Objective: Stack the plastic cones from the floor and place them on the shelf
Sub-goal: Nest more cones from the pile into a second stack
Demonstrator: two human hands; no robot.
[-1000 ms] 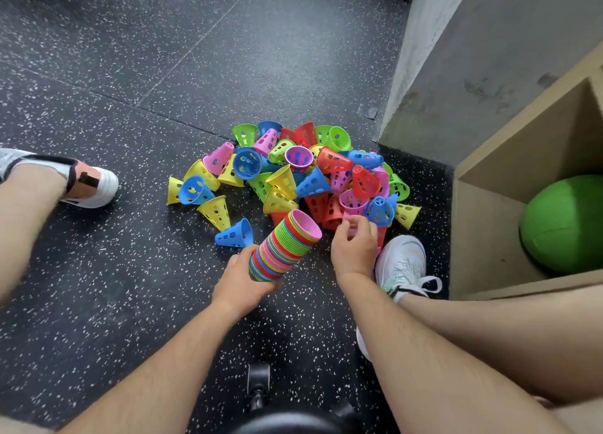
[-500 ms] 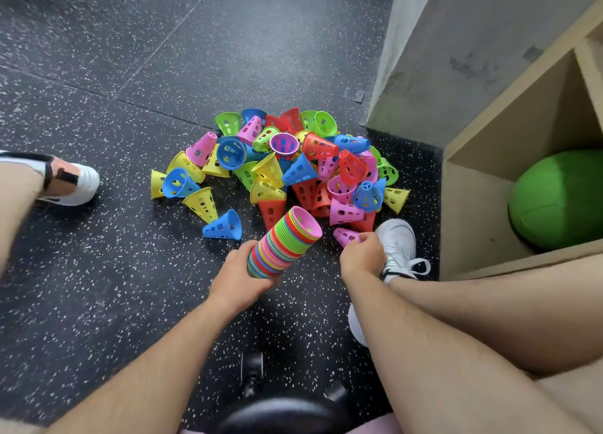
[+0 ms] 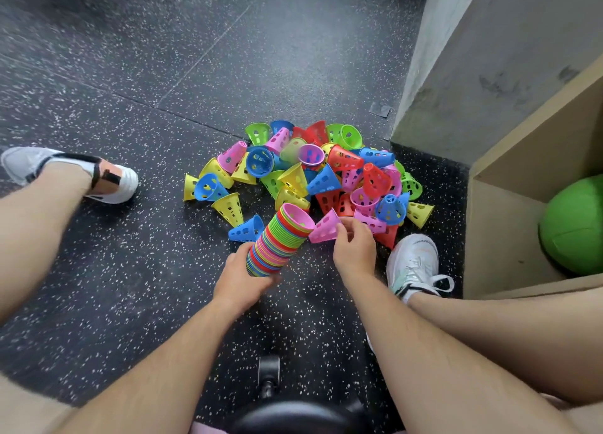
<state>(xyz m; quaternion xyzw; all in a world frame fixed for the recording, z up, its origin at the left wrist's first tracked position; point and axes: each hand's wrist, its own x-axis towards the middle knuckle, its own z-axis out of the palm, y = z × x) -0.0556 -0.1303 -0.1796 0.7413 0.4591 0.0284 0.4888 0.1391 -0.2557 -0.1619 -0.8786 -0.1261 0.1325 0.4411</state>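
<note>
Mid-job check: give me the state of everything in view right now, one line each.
stack of cones: nested, tilted, gripped at its lower end.
left hand: grips the stack.
right hand: pinches a pink cone.
pink cone: lifted beside the stack's top, not yet nested.
loose cones: heaped unstacked on the floor.
shelf: open compartment, no cones visible inside.
green ball: resting in the shelf.

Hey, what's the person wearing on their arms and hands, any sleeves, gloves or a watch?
Nothing: the left hand and right hand are bare, no gloves, rings or watch visible. Both forearms are bare and hairy, with no sleeve in view.
</note>
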